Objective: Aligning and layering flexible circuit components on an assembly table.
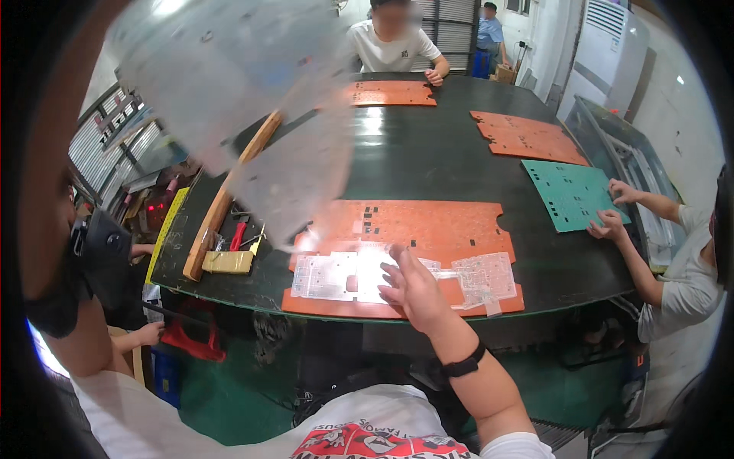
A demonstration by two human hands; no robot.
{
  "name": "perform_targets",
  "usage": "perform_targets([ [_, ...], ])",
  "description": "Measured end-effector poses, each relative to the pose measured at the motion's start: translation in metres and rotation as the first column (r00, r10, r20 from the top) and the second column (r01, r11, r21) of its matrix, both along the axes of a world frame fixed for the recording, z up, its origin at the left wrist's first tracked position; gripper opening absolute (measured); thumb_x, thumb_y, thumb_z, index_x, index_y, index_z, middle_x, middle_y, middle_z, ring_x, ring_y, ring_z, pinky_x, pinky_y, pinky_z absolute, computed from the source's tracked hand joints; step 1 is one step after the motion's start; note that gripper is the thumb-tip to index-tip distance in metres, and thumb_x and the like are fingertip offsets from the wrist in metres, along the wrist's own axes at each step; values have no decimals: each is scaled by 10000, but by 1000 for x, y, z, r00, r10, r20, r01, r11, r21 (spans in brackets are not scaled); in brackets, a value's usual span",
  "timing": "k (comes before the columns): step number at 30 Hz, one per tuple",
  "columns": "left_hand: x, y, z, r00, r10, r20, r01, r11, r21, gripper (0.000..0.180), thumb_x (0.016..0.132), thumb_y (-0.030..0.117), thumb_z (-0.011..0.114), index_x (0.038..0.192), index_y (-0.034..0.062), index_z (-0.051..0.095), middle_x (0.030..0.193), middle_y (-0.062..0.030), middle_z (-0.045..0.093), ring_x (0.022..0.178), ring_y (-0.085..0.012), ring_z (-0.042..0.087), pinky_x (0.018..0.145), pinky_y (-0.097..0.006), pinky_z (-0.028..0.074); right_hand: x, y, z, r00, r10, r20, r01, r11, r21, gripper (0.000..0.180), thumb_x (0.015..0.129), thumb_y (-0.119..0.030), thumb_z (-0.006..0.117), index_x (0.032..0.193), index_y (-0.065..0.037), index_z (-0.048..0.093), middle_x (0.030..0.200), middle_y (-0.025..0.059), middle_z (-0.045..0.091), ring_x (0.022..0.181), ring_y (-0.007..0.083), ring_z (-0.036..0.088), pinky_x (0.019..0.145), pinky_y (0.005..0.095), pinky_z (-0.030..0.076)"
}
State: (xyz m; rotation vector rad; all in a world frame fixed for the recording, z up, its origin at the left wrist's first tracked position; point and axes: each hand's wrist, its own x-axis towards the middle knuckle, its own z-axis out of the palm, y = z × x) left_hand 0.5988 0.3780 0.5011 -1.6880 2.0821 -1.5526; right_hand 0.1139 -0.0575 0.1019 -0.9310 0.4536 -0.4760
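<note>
My left arm rises along the left rim, and my left hand near the top edge holds up a large clear plastic sheet, blurred by motion. My right hand, with a black wristband, hovers with fingers spread over the near orange board on the dark green table. Several smaller clear plastic sheets lie on that board, under and beside my fingertips. The right hand holds nothing.
A wooden strip, a yellow block and a red-handled tool lie at the table's left. Two more orange boards lie farther off. A co-worker's hands rest on a green board. Other people stand at the far end and left.
</note>
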Motion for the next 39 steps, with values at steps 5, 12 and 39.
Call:
perform_targets([
  [5, -81, -168, -52, 987, -141, -72, 130, 981, -148, 272, 825, 19, 553, 1080, 78, 626, 1087, -93, 610, 986, -214, 576, 842, -298, 474, -8, -24, 1, 956, -278, 91, 251, 940, 231, 711, 960, -521, 312, 1400, 18, 167, 1442, 186, 216, 1335, 341, 243, 1046, 519, 300],
  [12, -280, -335, -113, 972, -176, -158, 114, 934, -339, 263, 798, 35, 563, 1048, 71, 636, 952, -56, 651, 825, -207, 607, 753, -264, 472, -65, -72, -4, 809, -530, 253, 587, 706, -397, 382, 979, -284, 382, 1178, 22, 495, 1117, 114, 561, 1011, 223, 551, 856, 354, 462],
  [39, -239, -381, -453, -91, 41, -995, -602, 794, 88, 235, 791, 279, 624, 809, 63, 713, 975, -85, 666, 1031, -266, 564, 889, -402, 398, -92, -210, -56, 594, -775, -218, 324, 478, -817, 315, 961, -218, 485, 1027, 69, 595, 920, 85, 635, 825, 134, 555, 755, 285, 455],
])
